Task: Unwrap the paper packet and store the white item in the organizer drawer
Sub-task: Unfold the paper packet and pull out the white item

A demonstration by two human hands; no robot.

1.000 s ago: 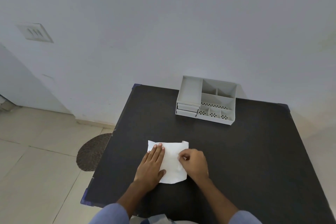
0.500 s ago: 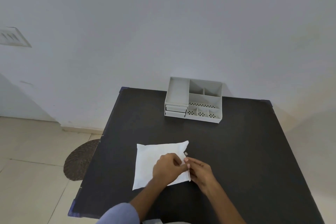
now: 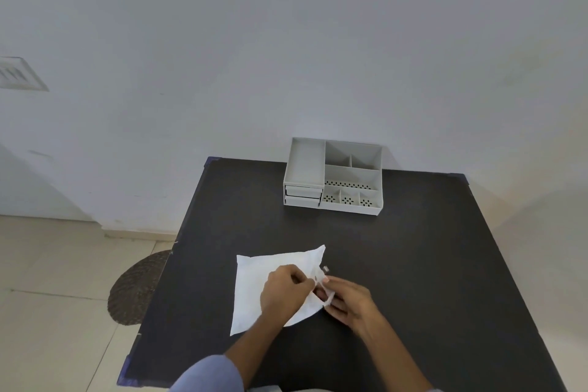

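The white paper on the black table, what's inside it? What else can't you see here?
- Head view: the small white item at the edge of the white paper sheet is too small and blurred to identify.
- The fingers of the left hand and right hand cover the paper's right edge, so their grip is unclear.
- The grey plastic organizer's two closed drawers hide their contents.
- The black table's near edge is cut off by the frame.

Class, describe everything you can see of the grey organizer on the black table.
The organizer is a pale grey box, plastic by its look, standing upright at the far edge of the black table, near the wall. Its left part has a long open tray on top with two shut drawers stacked beneath. Its right part is split into open compartments, the front ones perforated with small holes. All visible compartments look empty. Neither hand touches it.
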